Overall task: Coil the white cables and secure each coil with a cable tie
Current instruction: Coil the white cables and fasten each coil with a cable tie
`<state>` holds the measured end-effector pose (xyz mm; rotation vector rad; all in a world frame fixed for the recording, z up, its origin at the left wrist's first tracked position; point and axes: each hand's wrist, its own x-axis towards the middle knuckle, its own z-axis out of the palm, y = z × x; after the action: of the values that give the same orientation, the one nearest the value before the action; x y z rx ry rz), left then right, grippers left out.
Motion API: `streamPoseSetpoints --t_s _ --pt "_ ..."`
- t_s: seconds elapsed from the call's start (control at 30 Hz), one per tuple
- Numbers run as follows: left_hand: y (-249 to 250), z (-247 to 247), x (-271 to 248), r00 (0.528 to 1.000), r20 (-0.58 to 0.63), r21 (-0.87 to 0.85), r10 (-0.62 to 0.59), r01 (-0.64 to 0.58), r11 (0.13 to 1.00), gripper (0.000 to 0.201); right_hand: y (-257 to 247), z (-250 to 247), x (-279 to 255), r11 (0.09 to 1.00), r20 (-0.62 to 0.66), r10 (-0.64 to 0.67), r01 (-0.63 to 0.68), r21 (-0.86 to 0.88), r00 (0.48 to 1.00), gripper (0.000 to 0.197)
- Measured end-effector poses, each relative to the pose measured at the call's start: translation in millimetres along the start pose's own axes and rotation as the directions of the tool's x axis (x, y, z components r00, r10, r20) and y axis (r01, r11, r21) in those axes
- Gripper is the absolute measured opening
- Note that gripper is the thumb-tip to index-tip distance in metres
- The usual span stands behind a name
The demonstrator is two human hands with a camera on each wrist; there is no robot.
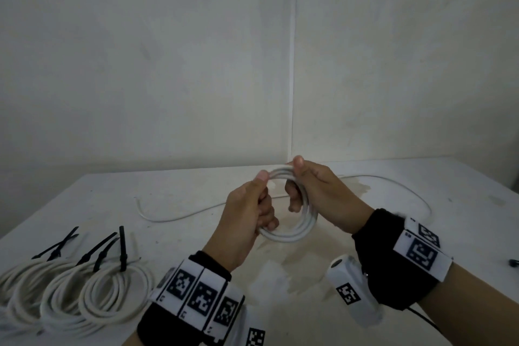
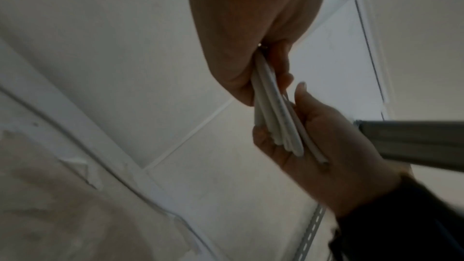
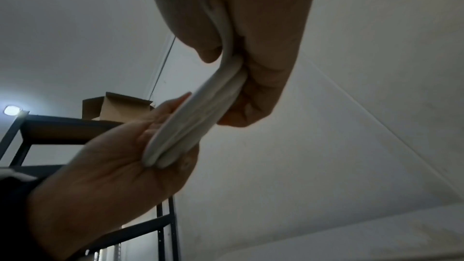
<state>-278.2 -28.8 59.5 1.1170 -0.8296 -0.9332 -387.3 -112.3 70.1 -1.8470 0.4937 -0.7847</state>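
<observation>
A small coil of white cable (image 1: 292, 236) is held up above the white table (image 1: 174, 185), with both hands on it. My left hand (image 1: 265, 199) grips its left side, thumb on top and fingers curled through the loop. My right hand (image 1: 297, 185) pinches the top right of the coil, thumb over the strands. The left wrist view shows the left hand (image 2: 266, 78) clamping the bundled strands (image 2: 278, 118), with the right hand (image 2: 326, 142) beneath them. From the right wrist, the right hand (image 3: 226, 78) and the left hand (image 3: 113, 166) squeeze the coil (image 3: 180, 138) edge-on.
Loose white cable (image 1: 398, 181) lies on the table behind the hands, right and left (image 1: 174, 216). Several finished coils (image 1: 84, 295) with black cable ties (image 1: 98, 250) lie at the front left. A small black object (image 1: 514, 262) shows at the right edge. A dark shelf (image 3: 50, 126) carries a cardboard box (image 3: 113, 108).
</observation>
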Motion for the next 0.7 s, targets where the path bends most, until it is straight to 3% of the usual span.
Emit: streamPoseSetpoints --t_s 0.1,0.2,0.27,0.37,0.5,0.7 --pt "-4 0 2 0.998 -0.041 -0.134 0.037 -0.042 0.990 0.039 5 4 -3 0.997 -0.066 -0.005 0.010 0.075 0.998 0.037" --pt "-9 -4 3 1.000 0.017 -0.163 -0.007 0.010 0.987 0.042 6 5 0 0.993 -0.116 -0.003 0.016 0.116 0.993 0.033" --pt "-8 -10 4 0.991 0.103 -0.119 -0.084 0.096 0.988 0.046 5 1 0 0.999 -0.071 -0.012 0.015 0.039 0.997 0.031" --pt "2 -14 6 0.966 0.181 0.083 -0.186 0.173 0.981 0.051 2 -2 -5 0.984 0.084 0.006 0.009 -0.180 0.996 0.030" --pt "0 -1 1 0.989 0.099 0.177 -0.112 0.094 0.980 0.044 1 -3 -6 0.988 0.072 0.014 -0.003 -0.154 0.997 0.020" --pt "-4 1 3 0.997 -0.059 0.010 -0.039 0.040 0.999 0.041 8 -6 -8 0.994 0.028 -0.027 0.029 -0.110 0.999 0.032"
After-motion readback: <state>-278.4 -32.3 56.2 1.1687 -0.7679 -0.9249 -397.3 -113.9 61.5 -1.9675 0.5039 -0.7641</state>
